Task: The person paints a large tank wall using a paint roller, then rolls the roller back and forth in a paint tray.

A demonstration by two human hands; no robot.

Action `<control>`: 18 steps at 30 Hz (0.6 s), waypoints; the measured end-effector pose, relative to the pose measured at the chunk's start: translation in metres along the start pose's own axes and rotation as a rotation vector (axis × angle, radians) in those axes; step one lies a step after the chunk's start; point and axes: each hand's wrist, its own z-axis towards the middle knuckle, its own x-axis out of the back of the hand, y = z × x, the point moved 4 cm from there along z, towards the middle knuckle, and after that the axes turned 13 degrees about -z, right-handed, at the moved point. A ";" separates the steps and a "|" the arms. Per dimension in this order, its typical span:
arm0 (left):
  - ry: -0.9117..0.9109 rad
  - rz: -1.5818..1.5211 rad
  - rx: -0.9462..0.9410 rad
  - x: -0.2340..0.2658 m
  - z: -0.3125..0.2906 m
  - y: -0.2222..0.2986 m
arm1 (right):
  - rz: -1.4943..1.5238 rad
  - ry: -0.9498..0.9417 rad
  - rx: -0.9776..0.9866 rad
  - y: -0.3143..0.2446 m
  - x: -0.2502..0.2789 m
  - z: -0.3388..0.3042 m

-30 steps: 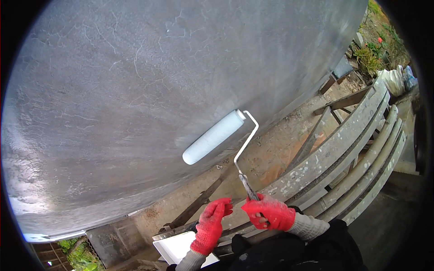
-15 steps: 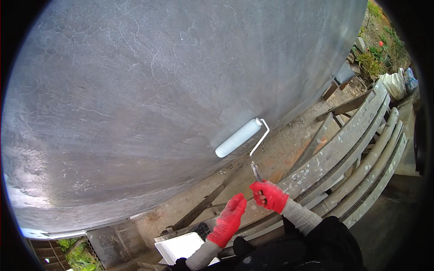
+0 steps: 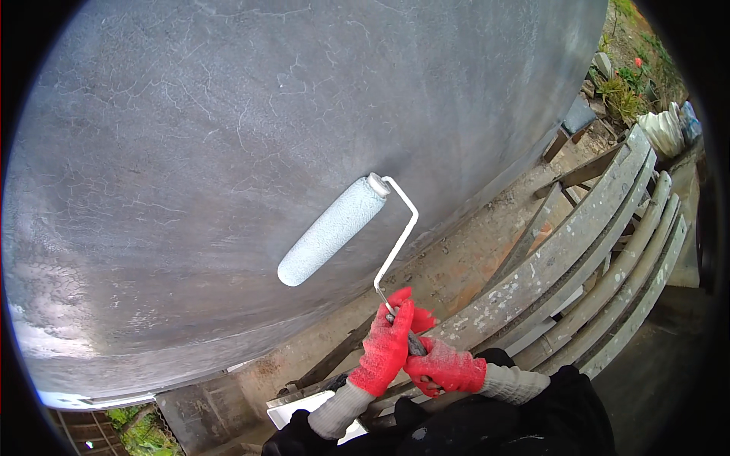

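Both my hands, in red gloves with grey cuffs, grip one paint roller (image 3: pixel 331 229). My left hand (image 3: pixel 385 346) is wrapped round the upper handle, just below the white bent wire frame. Lower down, my right hand (image 3: pixel 447 368) closes on the dark handle (image 3: pixel 415 343). The fluffy pale sleeve slants up to the right in front of a grey cracked wall (image 3: pixel 251 106); whether it touches the wall I cannot tell. A white tray (image 3: pixel 293 407) lies beside my left forearm, partly hidden by it.
Paint-spattered planks and poles (image 3: pixel 563 266) form a scaffold platform across the right and below me. A strip of ground shows between it and the wall. Plants (image 3: pixel 625 99) and a white sack (image 3: pixel 663 131) are at the far right.
The roller has come off toward me, lower and to the left, looking larger. My left hand, free before, now grips the handle, while my right hand has moved down.
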 end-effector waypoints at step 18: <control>0.150 0.565 0.333 -0.008 0.079 -0.032 | 0.425 0.111 -0.004 0.026 0.074 0.061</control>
